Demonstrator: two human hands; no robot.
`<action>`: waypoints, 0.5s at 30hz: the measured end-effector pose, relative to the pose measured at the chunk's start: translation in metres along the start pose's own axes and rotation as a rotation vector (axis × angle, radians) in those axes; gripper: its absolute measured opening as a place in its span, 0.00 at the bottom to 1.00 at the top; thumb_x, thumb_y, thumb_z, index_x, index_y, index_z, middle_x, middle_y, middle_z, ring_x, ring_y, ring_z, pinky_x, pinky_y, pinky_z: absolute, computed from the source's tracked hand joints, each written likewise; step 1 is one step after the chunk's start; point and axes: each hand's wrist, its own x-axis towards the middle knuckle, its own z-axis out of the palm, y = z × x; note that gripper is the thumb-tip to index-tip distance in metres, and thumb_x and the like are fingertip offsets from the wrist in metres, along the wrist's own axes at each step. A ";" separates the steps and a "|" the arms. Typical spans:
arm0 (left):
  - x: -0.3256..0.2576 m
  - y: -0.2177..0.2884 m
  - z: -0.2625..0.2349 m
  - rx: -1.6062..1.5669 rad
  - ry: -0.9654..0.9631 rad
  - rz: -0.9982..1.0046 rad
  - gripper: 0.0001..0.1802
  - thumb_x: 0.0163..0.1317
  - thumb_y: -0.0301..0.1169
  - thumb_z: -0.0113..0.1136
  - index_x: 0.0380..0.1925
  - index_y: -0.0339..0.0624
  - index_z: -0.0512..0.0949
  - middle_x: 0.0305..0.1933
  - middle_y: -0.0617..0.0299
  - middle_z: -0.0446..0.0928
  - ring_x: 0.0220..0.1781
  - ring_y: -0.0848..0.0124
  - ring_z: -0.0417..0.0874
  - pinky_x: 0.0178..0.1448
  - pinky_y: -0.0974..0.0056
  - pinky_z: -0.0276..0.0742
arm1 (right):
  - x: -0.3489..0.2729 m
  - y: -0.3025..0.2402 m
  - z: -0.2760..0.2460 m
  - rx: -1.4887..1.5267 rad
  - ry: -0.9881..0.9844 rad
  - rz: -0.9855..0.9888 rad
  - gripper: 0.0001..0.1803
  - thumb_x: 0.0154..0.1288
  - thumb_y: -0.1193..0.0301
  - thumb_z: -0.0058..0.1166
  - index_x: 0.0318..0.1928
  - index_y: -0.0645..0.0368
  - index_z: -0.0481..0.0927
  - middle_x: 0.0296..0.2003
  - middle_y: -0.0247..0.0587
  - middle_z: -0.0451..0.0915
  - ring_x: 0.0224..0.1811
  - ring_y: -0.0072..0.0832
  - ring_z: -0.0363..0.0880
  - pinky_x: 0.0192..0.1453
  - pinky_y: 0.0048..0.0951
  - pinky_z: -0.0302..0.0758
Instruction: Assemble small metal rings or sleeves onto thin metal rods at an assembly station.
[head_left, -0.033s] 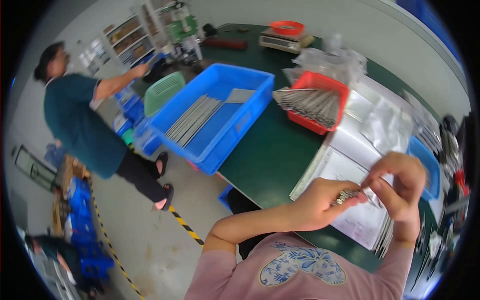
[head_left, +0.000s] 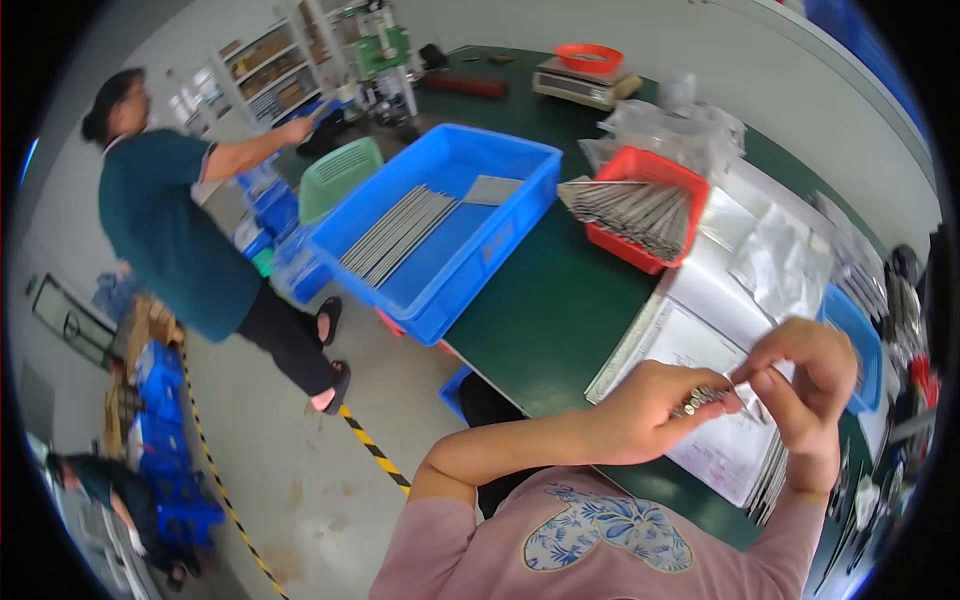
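Observation:
My left hand (head_left: 648, 408) is closed around a bundle of thin metal rods (head_left: 694, 402), whose shiny round ends stick out between thumb and fingers. Close beside it, my right hand (head_left: 808, 390) is closed in a pinch, thumb against forefinger, near the tips of the left hand. What it pinches is too small to make out. Beneath both hands lies a printed paper sheet (head_left: 690, 345) on the table. Beyond them a red basket (head_left: 655, 262) holds many similar rods (head_left: 640, 215), fanned over its rim.
A large blue bin (head_left: 470, 285) with a row of rods stands left on the green table (head_left: 540, 320). Behind are a scale (head_left: 575, 85) and plastic bags (head_left: 670, 130). A smaller blue tray (head_left: 853, 345) sits right. A co-worker (head_left: 175, 220) stands left.
The view has shifted slightly, so the table's things sit a little farther right. Both hands keep their closed poses close together, the rod ends showing a little differently.

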 end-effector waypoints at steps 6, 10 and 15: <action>-0.005 0.010 -0.001 0.019 -0.039 -0.044 0.10 0.60 0.31 0.54 0.37 0.36 0.76 0.18 0.52 0.71 0.16 0.68 0.67 0.23 0.65 0.63 | -0.002 -0.013 0.005 -0.215 -0.041 -0.088 0.04 0.41 0.77 0.54 0.23 0.59 0.75 0.18 0.35 0.76 0.17 0.29 0.73 0.22 0.25 0.65; -0.003 0.007 -0.001 0.048 -0.009 -0.022 0.10 0.60 0.31 0.54 0.37 0.35 0.76 0.18 0.51 0.71 0.15 0.69 0.67 0.22 0.65 0.63 | -0.004 -0.007 0.006 -0.232 -0.041 -0.105 0.05 0.39 0.78 0.54 0.22 0.59 0.75 0.17 0.34 0.76 0.16 0.29 0.72 0.21 0.25 0.64; -0.003 0.003 0.003 0.000 0.003 0.039 0.10 0.60 0.30 0.53 0.38 0.34 0.75 0.18 0.50 0.71 0.15 0.69 0.67 0.22 0.65 0.63 | -0.008 -0.011 0.003 -0.287 -0.025 -0.070 0.06 0.36 0.78 0.54 0.22 0.58 0.75 0.17 0.34 0.76 0.16 0.29 0.72 0.22 0.25 0.64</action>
